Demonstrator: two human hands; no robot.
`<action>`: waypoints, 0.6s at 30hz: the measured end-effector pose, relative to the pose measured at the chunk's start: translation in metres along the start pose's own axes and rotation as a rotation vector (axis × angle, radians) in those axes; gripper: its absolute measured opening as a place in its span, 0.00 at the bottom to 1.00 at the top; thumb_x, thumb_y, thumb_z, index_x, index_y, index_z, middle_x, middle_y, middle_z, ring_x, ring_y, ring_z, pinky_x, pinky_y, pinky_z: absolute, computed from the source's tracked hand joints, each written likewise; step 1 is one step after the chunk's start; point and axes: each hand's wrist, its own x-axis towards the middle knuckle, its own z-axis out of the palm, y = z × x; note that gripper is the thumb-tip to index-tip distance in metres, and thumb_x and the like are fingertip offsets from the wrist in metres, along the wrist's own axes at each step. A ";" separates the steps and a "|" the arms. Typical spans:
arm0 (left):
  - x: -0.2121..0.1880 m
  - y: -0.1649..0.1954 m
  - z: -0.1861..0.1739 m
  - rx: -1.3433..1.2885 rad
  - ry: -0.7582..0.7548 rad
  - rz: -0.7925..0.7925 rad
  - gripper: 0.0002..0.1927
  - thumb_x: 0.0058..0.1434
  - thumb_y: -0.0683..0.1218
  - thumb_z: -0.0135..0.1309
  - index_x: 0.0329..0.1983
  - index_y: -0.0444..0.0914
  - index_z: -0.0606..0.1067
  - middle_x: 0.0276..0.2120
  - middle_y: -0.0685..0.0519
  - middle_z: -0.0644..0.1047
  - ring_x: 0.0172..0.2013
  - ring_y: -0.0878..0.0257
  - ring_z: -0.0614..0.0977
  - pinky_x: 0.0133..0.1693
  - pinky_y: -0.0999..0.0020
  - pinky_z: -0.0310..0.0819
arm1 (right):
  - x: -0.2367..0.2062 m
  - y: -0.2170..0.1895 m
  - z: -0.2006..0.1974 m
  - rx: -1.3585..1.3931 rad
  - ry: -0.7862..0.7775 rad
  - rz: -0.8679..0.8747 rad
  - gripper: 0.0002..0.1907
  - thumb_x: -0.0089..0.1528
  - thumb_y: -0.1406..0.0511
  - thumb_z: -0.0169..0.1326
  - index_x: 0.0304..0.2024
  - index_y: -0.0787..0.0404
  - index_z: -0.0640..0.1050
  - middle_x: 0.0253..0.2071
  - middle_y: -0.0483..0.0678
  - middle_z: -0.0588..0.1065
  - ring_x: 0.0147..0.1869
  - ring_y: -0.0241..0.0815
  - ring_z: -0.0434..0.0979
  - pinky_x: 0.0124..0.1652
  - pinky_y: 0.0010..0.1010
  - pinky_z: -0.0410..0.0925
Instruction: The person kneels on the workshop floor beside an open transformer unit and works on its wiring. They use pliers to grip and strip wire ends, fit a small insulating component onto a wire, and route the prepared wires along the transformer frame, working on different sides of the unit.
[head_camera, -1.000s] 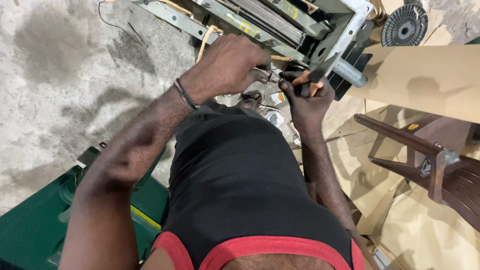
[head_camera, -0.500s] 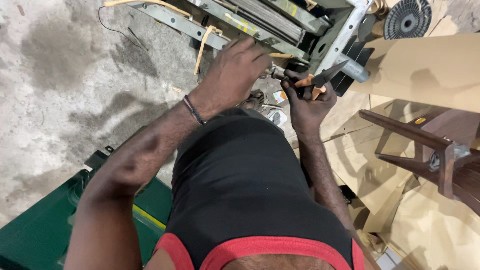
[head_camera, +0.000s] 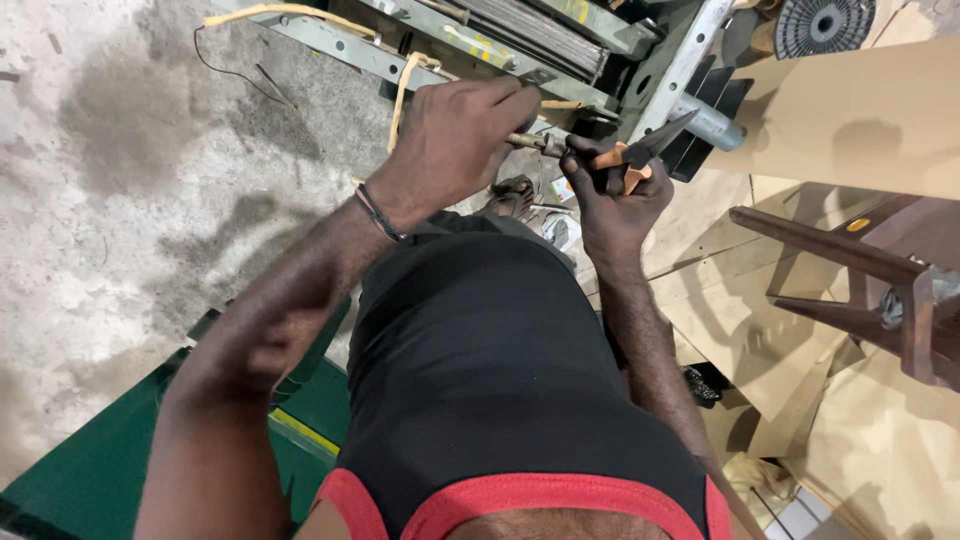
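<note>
- Fingers of the left hand (head_camera: 462, 140) are curled and pressed together around a short metal rod (head_camera: 532, 141), upper centre of the frame; only the rod's right end shows past the knuckles
- Fingers of the right hand (head_camera: 610, 195) are wrapped tight on the orange handles of a pair of pliers (head_camera: 640, 153), just right of the left hand
- Pliers: dark nose points up and to the right, toward the grey metal frame (head_camera: 520, 45) along the top edge; whether the nose grips anything cannot be told
- Rod tip and right-hand fingertips meet at upper centre; the exact contact is hidden by the fingers
- Left wrist carries a thin dark bracelet (head_camera: 378, 213)
- Lower centre of the frame is filled by the person's black shorts (head_camera: 500, 370) with a red waistband
- Flat cardboard sheets (head_camera: 850, 110) cover the right side, upper to lower right
- Dark brown wooden stool (head_camera: 880, 270), lying tilted, sits at the right edge on the cardboard
- Green panel (head_camera: 90, 470) with a yellow stripe occupies the lower left corner
- Stained concrete floor (head_camera: 120, 180) fills the left side
- Round black ribbed disc (head_camera: 825, 22) lies at the top right
</note>
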 end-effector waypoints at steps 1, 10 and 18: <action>0.001 0.002 0.001 0.030 -0.047 -0.039 0.12 0.60 0.40 0.61 0.48 0.37 0.77 0.37 0.50 0.79 0.39 0.54 0.82 0.39 0.57 0.74 | 0.000 0.000 0.000 -0.003 0.012 0.005 0.11 0.62 0.80 0.65 0.39 0.70 0.74 0.44 0.55 0.81 0.52 0.40 0.84 0.53 0.34 0.80; 0.014 0.011 -0.004 0.128 -0.040 0.027 0.14 0.61 0.39 0.60 0.50 0.36 0.77 0.43 0.49 0.80 0.43 0.60 0.81 0.44 0.60 0.71 | -0.003 0.000 -0.001 -0.026 0.034 0.021 0.11 0.63 0.80 0.67 0.39 0.70 0.76 0.37 0.50 0.77 0.51 0.40 0.83 0.51 0.33 0.79; 0.017 0.010 -0.010 0.055 -0.065 0.036 0.18 0.56 0.42 0.60 0.50 0.37 0.76 0.38 0.48 0.81 0.38 0.55 0.84 0.42 0.57 0.74 | -0.002 0.005 -0.003 0.008 -0.017 -0.027 0.12 0.64 0.80 0.64 0.35 0.66 0.73 0.34 0.46 0.75 0.58 0.44 0.84 0.53 0.34 0.80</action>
